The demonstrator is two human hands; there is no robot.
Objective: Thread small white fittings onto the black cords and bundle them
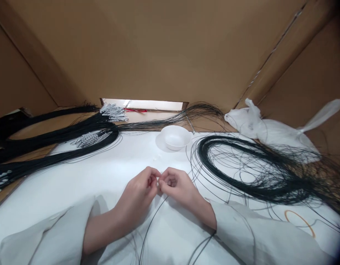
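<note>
My left hand (140, 191) and my right hand (181, 187) meet over the white table, fingertips almost touching. Both are closed in a pinch. A tiny piece (158, 180) shows between the fingertips, too small to name. From under my right hand a thin black cord (150, 222) curves down towards the near edge; its upper end is hidden by the fingers. Just beyond the hands stands a white bowl (175, 138), with a few tiny pale bits on the table in front of it.
A big loose coil of black cord (241, 187) lies to the right, near a white plastic bag (282, 134) and an orange ring (300, 222). Bundles of black cords (56, 129) with white-wrapped ends (114, 112) stretch along the left. Cardboard walls (158, 48) enclose the table (76, 180).
</note>
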